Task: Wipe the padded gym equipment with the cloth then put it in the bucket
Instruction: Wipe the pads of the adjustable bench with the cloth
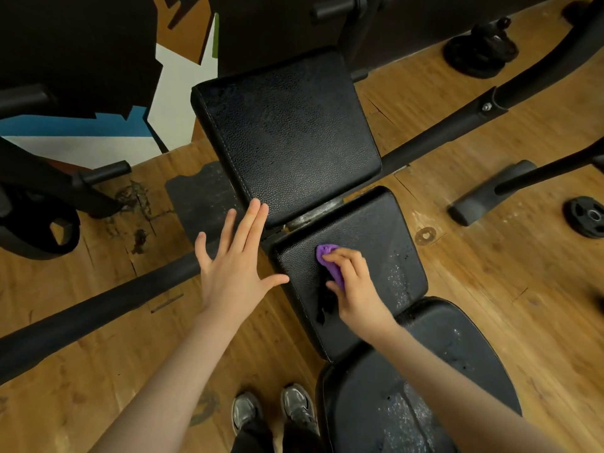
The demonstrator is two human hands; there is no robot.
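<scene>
A black padded bench runs through the middle of the head view: a large back pad (287, 132), a middle seat pad (369, 230) and a near pad (434, 371). My right hand (356, 282) grips a small purple cloth (330, 259) bunched against the middle pad. My left hand (235, 256) hovers flat with fingers spread beside the bench's left edge, fingertips near the back pad's lower corner. White speckles show on the right side of the middle and near pads. No bucket is in view.
A long black frame bar (98, 305) crosses the wooden floor at left, another bar (457, 125) at right. Weight plates lie at right (588, 215), far right (480, 50) and left (39, 230). My shoes (274, 410) stand at the bottom.
</scene>
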